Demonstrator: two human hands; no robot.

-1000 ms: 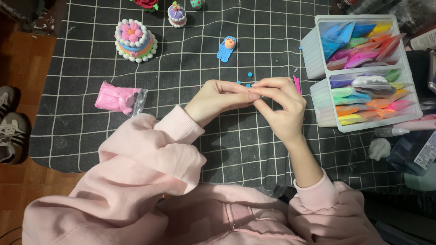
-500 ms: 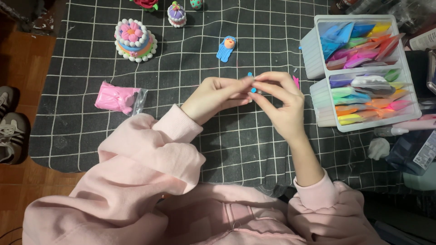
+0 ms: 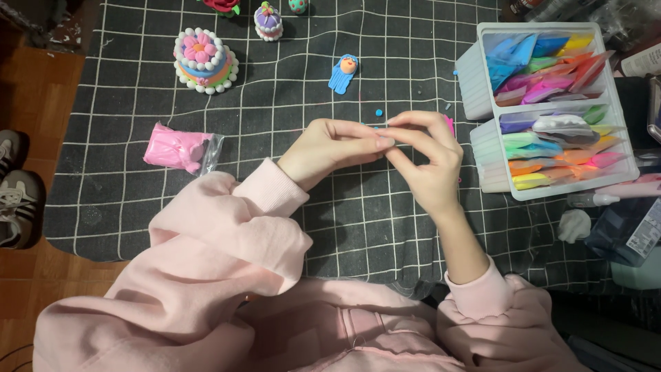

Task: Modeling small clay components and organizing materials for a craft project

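Pinching together over the middle of the dark checked mat [image 3: 206, 207], the left hand [image 3: 330, 148] and the right hand [image 3: 427, 162] meet fingertip to fingertip, and a tiny blue bit of clay [image 3: 376, 127] shows just at the spot where the fingers touch — so small that its shape cannot be made out. Both grips are narrow, closed on that bit, with the left fingers stretched out flat and the right fingers curled over them from above. A sliver of pink clay [image 3: 449, 124] peeks out behind the right hand's knuckles; whether the hand touches it cannot be told. One loose blue crumb [image 3: 378, 111] lies on the mat just beyond the fingertips. Farther up sits a small flat blue figure [image 3: 342, 73] with a round orange face, soft and matte. To the upper left stands a round layered clay cake [image 3: 204, 60], ringed with white beads and topped by a pink flower. A lump of pink clay in a clear crinkled wrapper [image 3: 177, 148] lies well to the left of the left hand. Close to the right of the right hand are two white plastic bins [image 3: 482, 148] — packed with shiny packets of clay in many colours. Both arms wear loose pink fleece sleeves [image 3: 227, 234].
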